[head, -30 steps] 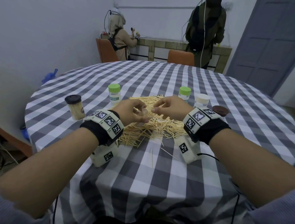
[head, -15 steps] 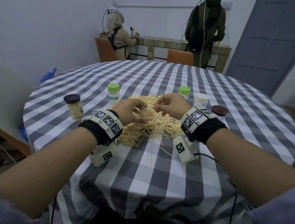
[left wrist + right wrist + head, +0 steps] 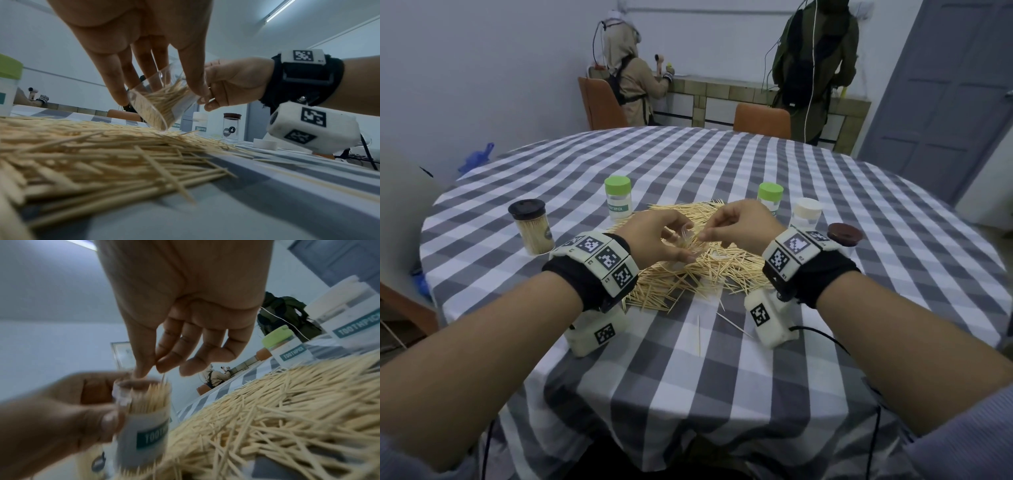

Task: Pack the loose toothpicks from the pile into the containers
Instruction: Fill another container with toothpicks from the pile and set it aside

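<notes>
A big pile of loose toothpicks (image 3: 688,270) (image 3: 102,154) (image 3: 277,410) lies mid-table. My left hand (image 3: 674,245) (image 3: 144,73) (image 3: 61,410) grips a small clear labelled container (image 3: 162,104) (image 3: 144,412), part-filled with toothpicks and held tilted just above the pile. My right hand (image 3: 705,234) (image 3: 226,84) (image 3: 152,368) is at the container's mouth. Its thumb and forefinger pinch a toothpick (image 3: 163,378) whose lower end stands among those inside. In the head view the container is mostly hidden by my fingers.
Behind the pile stand two green-lidded containers (image 3: 617,197) (image 3: 769,197), a white-lidded one (image 3: 806,212) and a brown-lidded jar (image 3: 844,233). A full brown-lidded jar (image 3: 532,226) stands at the left. Stray toothpicks (image 3: 699,334) lie nearer me. Two people stand at the far counter.
My right hand rose from the pile with a toothpick and came to the container's mouth. My left hand lifted the container slightly.
</notes>
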